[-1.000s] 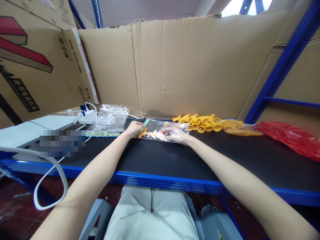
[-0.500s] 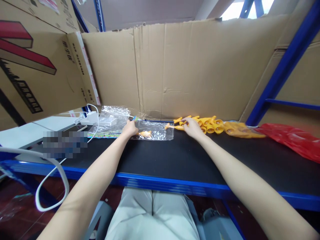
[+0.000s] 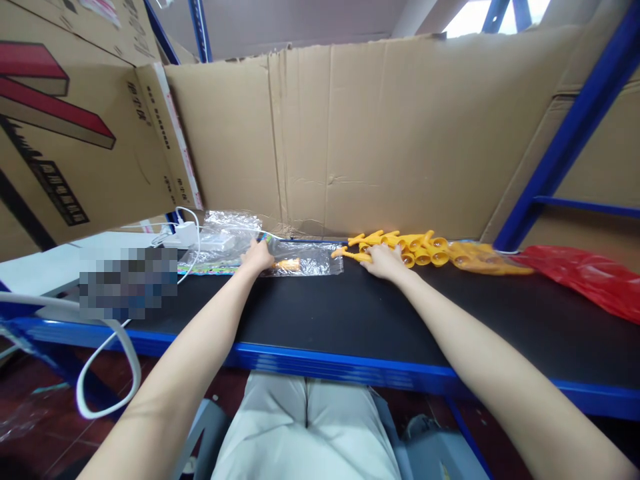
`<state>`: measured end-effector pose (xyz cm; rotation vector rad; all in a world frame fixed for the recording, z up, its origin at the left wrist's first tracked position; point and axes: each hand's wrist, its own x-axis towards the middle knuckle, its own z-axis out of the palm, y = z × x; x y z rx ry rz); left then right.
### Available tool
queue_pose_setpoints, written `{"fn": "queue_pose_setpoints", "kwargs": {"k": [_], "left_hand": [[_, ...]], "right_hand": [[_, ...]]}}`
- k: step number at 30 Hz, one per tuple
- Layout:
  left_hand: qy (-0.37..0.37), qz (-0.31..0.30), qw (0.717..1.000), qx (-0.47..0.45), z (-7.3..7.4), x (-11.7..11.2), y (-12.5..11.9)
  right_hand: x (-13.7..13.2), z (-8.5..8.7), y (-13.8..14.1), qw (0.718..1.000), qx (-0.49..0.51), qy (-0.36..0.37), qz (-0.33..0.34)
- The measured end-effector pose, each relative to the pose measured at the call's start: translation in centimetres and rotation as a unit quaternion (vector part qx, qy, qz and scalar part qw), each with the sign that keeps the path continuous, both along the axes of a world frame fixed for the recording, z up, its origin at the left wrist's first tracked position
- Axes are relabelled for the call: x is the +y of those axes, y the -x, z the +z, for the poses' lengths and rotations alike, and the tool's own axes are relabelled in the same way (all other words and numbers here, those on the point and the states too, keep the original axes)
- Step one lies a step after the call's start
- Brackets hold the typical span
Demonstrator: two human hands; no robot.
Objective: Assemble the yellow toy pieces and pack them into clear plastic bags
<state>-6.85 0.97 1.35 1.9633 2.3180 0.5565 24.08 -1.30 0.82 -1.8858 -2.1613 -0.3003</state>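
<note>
My left hand (image 3: pixel 258 256) is closed on a clear plastic bag (image 3: pixel 323 259) lying flat on the black tabletop, its fingertips partly hidden. Just right of those fingers, an orange-yellow plastic piece (image 3: pixel 287 265) shows in the bag. My right hand (image 3: pixel 386 261) grips a yellow plastic piece (image 3: pixel 354 255) whose thin forked end points left toward the bag's edge. Behind and beside this hand lies a pile of similar yellow pieces (image 3: pixel 423 256) with round cupped ends. Fingers of the right hand hide part of the pile.
More yellow pieces lie in a clear bag (image 3: pixel 485 260) right of the pile, followed by a red plastic bag (image 3: pixel 583 277). At left are a white power strip (image 3: pixel 216 241), a white cable (image 3: pixel 135 373) and a large carton (image 3: pixel 95 133). A cardboard sheet (image 3: pixel 400 133) stands behind the table.
My right hand has shifted slightly down and closed around a yellow piece, which now sits apart from the pile. My left hand stays nearly in place on the bag.
</note>
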Motion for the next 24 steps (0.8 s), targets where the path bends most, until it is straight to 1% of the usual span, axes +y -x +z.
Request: {"fn": "queue_pose_setpoints", "kwargs": {"k": [4, 5, 7, 9, 12, 14, 16, 21, 24], "left_hand": [[0.001, 0.001, 1.0, 0.002, -0.2, 0.3, 0.2], [0.001, 0.0, 1.0, 0.003, -0.3, 0.3, 0.2], [-0.001, 0.001, 1.0, 0.009, -0.3, 0.3, 0.2], [-0.012, 0.001, 1.0, 0.024, -0.4, 0.2, 0.1], [-0.054, -0.016, 0.997, 0.046, -0.5, 0.2, 0.0], [-0.083, -0.032, 0.995, 0.049, -0.7, 0.5, -0.1], [-0.088, -0.051, 0.994, 0.048, -1.1, 1.1, -0.2], [-0.024, -0.128, 0.991, 0.036, -2.9, 2.9, -0.3], [-0.012, -0.158, 0.987, 0.019, -3.5, 3.4, -0.6]], "right_hand": [[-0.8, 1.5, 0.1, 0.997, 0.024, -0.057, -0.034], [-1.0, 2.0, 0.0, 0.996, 0.04, -0.074, -0.042], [-1.4, 2.9, -0.4, 0.991, 0.09, -0.092, -0.034], [-1.9, 3.8, -1.0, 0.986, 0.145, -0.08, -0.002], [-2.4, 4.7, -1.7, 0.982, 0.178, -0.021, 0.055], [-2.8, 4.9, -1.8, 0.982, 0.174, 0.017, 0.076], [-3.0, 4.8, -1.5, 0.981, 0.168, 0.043, 0.086], [-3.1, 4.1, -0.6, 0.981, 0.144, 0.06, 0.114], [-2.8, 3.6, -0.3, 0.979, 0.155, 0.06, 0.12]]}}
